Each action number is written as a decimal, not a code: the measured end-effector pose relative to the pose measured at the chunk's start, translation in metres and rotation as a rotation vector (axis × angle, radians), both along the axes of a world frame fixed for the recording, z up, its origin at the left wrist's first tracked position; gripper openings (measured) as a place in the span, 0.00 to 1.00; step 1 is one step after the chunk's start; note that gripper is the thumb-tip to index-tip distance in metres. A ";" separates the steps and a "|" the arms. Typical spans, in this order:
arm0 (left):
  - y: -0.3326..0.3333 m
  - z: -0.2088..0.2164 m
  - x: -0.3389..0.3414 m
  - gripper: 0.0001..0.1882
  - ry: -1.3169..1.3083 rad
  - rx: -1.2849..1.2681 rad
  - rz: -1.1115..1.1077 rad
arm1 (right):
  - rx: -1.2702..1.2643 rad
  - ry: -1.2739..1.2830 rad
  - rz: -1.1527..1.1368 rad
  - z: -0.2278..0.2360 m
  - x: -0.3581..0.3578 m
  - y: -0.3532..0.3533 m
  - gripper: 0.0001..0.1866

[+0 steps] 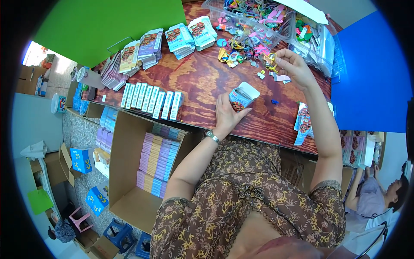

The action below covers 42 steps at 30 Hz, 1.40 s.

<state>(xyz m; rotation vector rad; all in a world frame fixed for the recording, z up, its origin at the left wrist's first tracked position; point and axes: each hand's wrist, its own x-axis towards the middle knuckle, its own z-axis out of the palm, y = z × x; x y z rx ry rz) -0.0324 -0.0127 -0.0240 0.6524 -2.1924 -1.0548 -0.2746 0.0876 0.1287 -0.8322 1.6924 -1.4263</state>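
My left hand (228, 113) grips a small blue-and-white cardboard box (243, 101) standing on the wooden table, its top flap raised. Up and to the right, my right hand (295, 69) pinches a small yellow looped trinket (270, 59) between thumb and fingertips. It hangs over the right edge of a loose pile of small colourful trinkets (236, 52). A few small pieces, among them a white one (261, 75) and a blue one (274, 102), lie between my hands.
Closed boxes (151, 100) stand in a row at left, behind them stacks of flat cartons (179, 41). Clear trays (241, 21) of trinkets sit at the back. Flat cartons (303, 123) lie at right. Below the table edge, a large carton (129, 172) holds packed boxes. Another person (371, 194) sits at right.
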 end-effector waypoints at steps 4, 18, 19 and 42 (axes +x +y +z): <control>-0.001 0.005 -0.005 0.39 0.008 0.000 0.013 | -0.063 -0.078 0.040 0.000 0.008 0.000 0.11; -0.001 0.009 0.002 0.41 0.000 -0.005 0.006 | -0.129 -0.217 0.078 -0.004 0.015 0.006 0.11; -0.001 0.009 0.002 0.41 0.007 -0.014 0.009 | -0.124 -0.208 0.085 -0.002 0.016 0.005 0.12; -0.002 0.014 0.007 0.39 0.038 0.012 0.022 | -0.093 -0.152 -0.004 0.005 0.025 0.004 0.14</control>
